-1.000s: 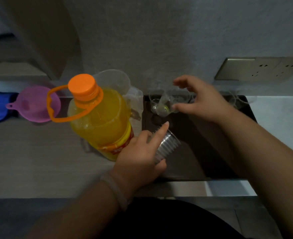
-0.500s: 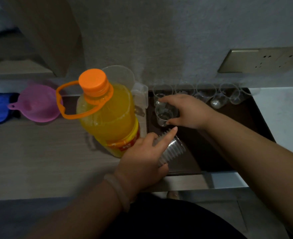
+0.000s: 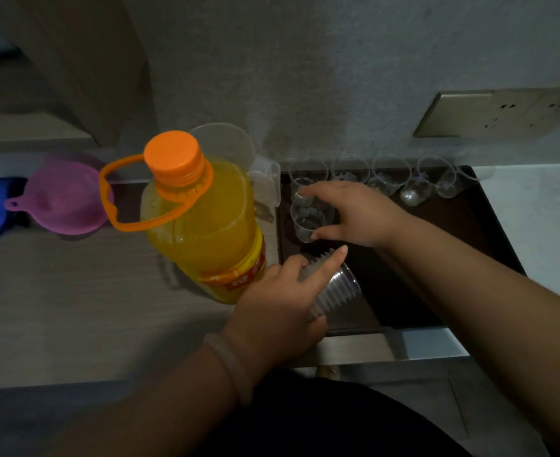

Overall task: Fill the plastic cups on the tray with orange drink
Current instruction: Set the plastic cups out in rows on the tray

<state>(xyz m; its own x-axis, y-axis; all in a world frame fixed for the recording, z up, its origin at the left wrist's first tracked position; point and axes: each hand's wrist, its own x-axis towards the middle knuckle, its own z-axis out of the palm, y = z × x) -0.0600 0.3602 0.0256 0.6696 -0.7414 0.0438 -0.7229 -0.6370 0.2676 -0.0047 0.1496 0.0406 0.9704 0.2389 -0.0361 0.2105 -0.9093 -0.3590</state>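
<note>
One plastic cup (image 3: 311, 221) pinched in right hand (image 3: 357, 216) at tray's (image 3: 453, 245) back-left, about five more cups (image 3: 390, 174) lining its back edge, one cup stack (image 3: 336, 288) gripped in left hand (image 3: 281, 305) at front-left edge, tray's centre bare, one capped orange drink bottle (image 3: 202, 225) on desk (image 3: 74, 291) alongside

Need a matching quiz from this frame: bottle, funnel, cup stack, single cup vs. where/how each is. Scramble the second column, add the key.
1. bottle
2. funnel
3. cup stack
4. single cup

A. held by the right hand over the tray
B. capped, standing just left of the tray
C. pink, far left on the counter
D. gripped by the left hand, tilted

Pairs: 1-B, 2-C, 3-D, 4-A
</note>
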